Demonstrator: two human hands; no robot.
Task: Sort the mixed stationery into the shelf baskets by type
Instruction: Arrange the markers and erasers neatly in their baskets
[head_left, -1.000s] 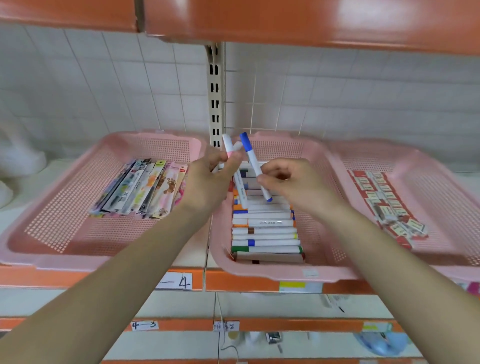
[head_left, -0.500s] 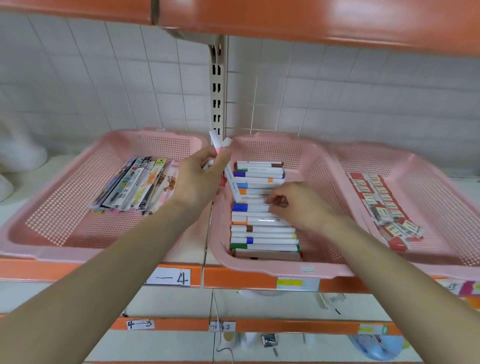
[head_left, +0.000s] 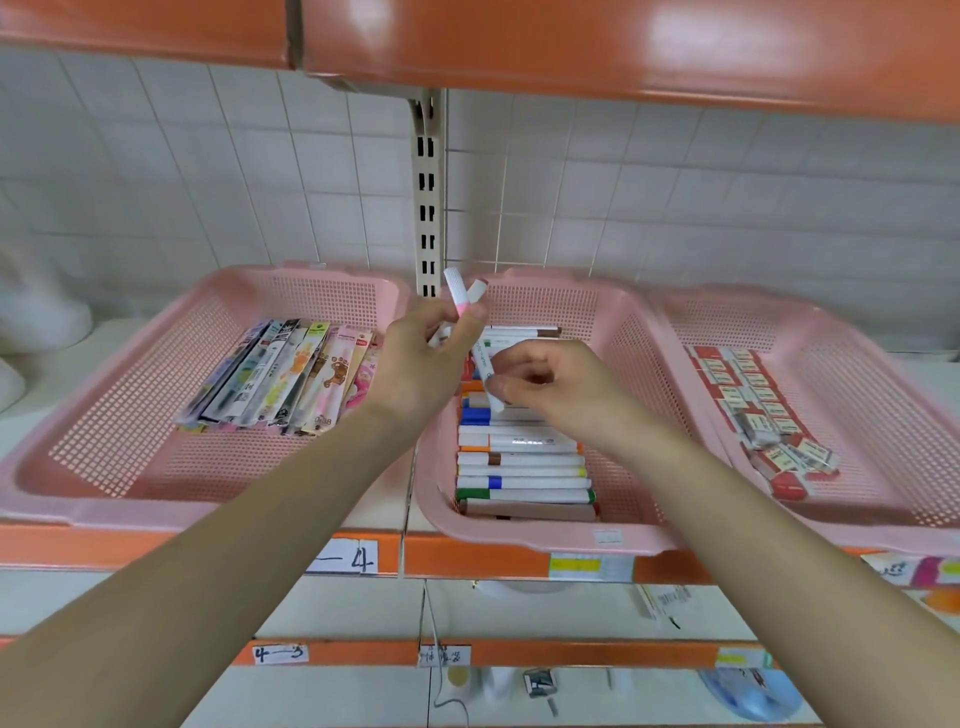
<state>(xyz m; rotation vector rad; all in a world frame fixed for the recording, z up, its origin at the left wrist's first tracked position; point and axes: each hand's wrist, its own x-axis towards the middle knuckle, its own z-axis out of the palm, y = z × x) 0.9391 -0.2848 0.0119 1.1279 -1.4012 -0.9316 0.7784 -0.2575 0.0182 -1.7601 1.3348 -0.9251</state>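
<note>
Here, marker (head_left: 482, 364) aslant within right grip (head_left: 550, 384).

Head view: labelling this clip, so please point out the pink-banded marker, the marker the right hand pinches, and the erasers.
pink-banded marker (head_left: 454, 286): head view, white barrel above the band.
pinched marker (head_left: 484, 370): head view, mid-barrel.
erasers (head_left: 748, 392): head view, middle of the row.

Bright, even light falls from above; glare streaks the orange upper shelf (head_left: 623, 47). Shadows are soft. Wide-angle bending curves the edges, and the corners blur.
</note>
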